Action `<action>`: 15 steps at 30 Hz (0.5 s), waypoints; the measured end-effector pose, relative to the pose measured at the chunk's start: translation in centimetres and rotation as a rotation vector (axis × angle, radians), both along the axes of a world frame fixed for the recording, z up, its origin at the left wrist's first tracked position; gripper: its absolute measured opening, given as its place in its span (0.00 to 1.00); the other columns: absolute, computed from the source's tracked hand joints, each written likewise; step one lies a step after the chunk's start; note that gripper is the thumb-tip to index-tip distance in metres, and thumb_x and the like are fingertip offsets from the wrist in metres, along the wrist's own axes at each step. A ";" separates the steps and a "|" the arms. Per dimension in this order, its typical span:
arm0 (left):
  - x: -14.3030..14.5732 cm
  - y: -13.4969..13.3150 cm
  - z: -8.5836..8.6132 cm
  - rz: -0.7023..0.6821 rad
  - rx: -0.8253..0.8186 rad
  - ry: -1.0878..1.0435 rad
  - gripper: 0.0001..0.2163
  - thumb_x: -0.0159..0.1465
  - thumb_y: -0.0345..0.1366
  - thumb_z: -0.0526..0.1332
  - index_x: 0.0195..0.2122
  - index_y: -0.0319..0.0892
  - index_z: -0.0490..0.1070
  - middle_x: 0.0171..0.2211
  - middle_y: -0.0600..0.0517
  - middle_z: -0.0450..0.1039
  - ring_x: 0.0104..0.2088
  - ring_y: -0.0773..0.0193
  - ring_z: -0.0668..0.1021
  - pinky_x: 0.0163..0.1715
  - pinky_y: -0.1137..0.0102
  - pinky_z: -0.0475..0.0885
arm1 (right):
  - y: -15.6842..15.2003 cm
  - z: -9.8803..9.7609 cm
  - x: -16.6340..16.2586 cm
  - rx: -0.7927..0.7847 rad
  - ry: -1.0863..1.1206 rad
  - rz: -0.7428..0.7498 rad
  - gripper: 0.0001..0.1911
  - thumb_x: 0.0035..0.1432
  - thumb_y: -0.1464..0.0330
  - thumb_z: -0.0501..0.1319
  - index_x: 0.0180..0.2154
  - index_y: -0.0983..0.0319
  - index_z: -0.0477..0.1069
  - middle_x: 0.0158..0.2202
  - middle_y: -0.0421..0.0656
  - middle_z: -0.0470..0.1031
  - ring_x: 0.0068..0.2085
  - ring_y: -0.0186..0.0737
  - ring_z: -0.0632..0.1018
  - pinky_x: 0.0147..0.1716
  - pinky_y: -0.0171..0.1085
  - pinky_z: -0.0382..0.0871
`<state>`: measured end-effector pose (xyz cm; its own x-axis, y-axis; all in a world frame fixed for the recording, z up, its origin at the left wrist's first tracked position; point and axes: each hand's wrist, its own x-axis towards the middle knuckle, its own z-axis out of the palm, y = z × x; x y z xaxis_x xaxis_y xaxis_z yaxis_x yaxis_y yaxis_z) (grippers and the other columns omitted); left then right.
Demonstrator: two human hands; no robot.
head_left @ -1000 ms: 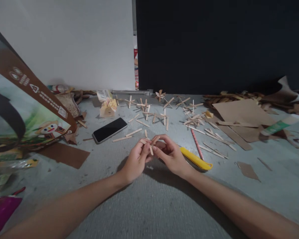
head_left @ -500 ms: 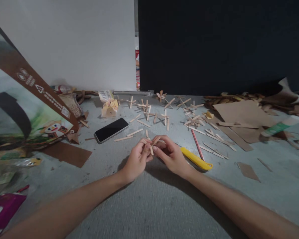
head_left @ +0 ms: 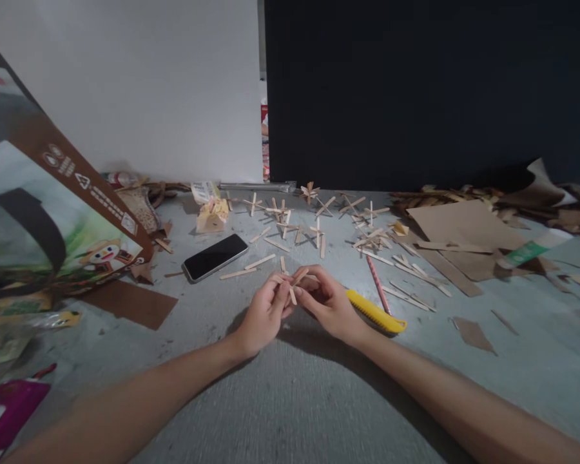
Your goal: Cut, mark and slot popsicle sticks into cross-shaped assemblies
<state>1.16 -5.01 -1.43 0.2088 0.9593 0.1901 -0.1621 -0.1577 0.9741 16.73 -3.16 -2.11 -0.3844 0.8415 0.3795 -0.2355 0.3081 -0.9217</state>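
Between my two hands is a small cluster of crossed wooden sticks (head_left: 293,296), pale and flat like popsicle sticks. My left hand (head_left: 265,314) pinches it from the left with thumb and fingers. From the right, my right hand (head_left: 329,306) grips the same sticks, its thumb and index finger bent around them. The fingers hide part of where the sticks cross. Just beyond the hands, more crossed sticks (head_left: 318,233) stand and lie on the grey table (head_left: 280,399). A yellow utility knife (head_left: 377,314) lies right beside my right wrist.
A phone (head_left: 215,258) lies left of the hands. A red patterned pencil-like rod (head_left: 377,285) touches the knife area. Cardboard sheets (head_left: 457,225) and a glue-stick-like green and white tube (head_left: 526,253) are at right. A large printed bag (head_left: 101,212) stands at left.
The view has shifted slightly, so the table things appear a little lower and to the left. Both hands keep hold of the stick cluster in nearly the same pose.
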 end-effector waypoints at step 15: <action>0.0 0.3 0.1 -0.025 -0.056 -0.048 0.24 0.65 0.60 0.64 0.33 0.42 0.64 0.24 0.61 0.57 0.21 0.74 0.60 0.20 0.77 0.57 | -0.2 0.3 -0.1 -0.103 0.029 0.061 0.16 0.67 0.54 0.66 0.44 0.56 0.65 0.28 0.34 0.71 0.27 0.33 0.70 0.27 0.33 0.65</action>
